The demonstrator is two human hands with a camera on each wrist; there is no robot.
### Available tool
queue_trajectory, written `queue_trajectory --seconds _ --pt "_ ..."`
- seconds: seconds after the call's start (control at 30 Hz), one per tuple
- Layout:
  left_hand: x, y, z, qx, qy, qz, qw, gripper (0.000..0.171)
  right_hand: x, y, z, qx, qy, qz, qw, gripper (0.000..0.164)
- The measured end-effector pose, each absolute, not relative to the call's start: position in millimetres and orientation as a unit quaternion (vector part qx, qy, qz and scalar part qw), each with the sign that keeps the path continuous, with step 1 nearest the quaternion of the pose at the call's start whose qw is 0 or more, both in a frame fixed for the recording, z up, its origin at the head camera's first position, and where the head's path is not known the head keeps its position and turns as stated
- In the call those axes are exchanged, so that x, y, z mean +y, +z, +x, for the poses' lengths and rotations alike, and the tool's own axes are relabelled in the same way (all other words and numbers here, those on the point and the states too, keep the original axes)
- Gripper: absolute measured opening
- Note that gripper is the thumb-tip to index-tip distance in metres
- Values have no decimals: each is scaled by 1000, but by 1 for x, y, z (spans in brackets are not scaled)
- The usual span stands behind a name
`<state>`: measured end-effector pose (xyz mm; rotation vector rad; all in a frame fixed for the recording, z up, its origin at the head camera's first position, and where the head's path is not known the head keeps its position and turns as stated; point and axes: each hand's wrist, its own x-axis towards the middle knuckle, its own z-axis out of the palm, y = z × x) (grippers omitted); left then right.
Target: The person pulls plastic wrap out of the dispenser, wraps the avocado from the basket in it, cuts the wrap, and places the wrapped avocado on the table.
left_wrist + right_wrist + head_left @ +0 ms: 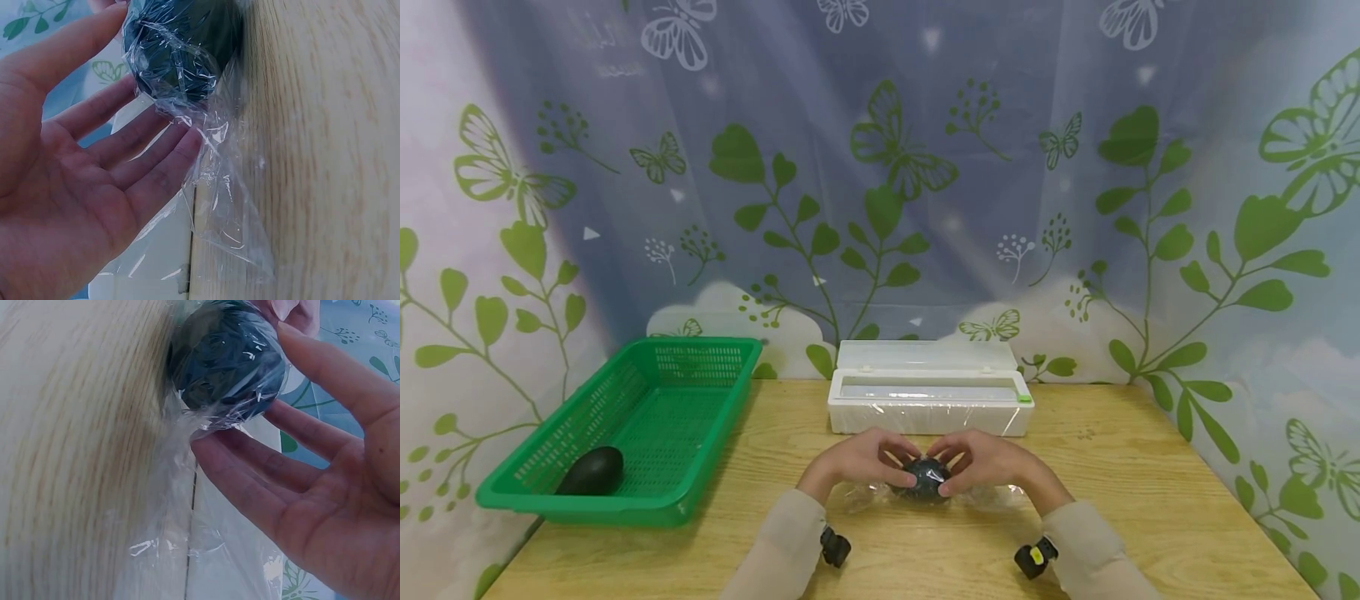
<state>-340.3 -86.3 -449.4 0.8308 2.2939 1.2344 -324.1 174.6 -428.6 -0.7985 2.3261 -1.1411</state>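
Note:
A dark green avocado [928, 482], wrapped in clear plastic film, sits low over the table in front of me. My left hand [867, 460] holds its left side, thumb in front and fingers behind. From the right, my right hand [987, 460] grips it in the same way, fingertips of both hands close together at the top. In the left wrist view, a loose twisted tail of cling film [228, 212] trails from the wrapped avocado past the fingertips. More loose film [153, 531] spreads on the other side in the right wrist view.
Behind my hands stands a white cling film dispenser box [928, 418] with its lid raised, film hanging over its front. At the left, a green plastic basket [715, 450] holds another dark avocado [593, 472]. A patterned curtain [820, 208] surrounds the wooden table [1135, 492].

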Motion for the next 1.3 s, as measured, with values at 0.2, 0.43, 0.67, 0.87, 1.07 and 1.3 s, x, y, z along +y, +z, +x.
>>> queue_trajectory --seconds 0.2,0.43,0.67,0.87,1.07,1.3 --pt "-87 -448 -340 822 439 299 204 44 175 -426 -323 839 -409 -289 211 59" --pt "-90 -446 -340 816 447 303 205 46 176 -423 -322 842 -406 -290 206 60" --pt "-91 -446 -340 806 456 312 214 48 178 -421 -320 837 -411 -295 206 59" --pt "-91 -444 -339 801 460 317 214 47 178 -420 -320 833 -415 -300 209 57" --pt "-93 -441 -339 802 461 318 208 48 180 -419 -321 835 -409 -307 202 59" --pt "-99 -436 -339 804 459 327 189 48 190 -415 -325 845 -398 -314 171 59"
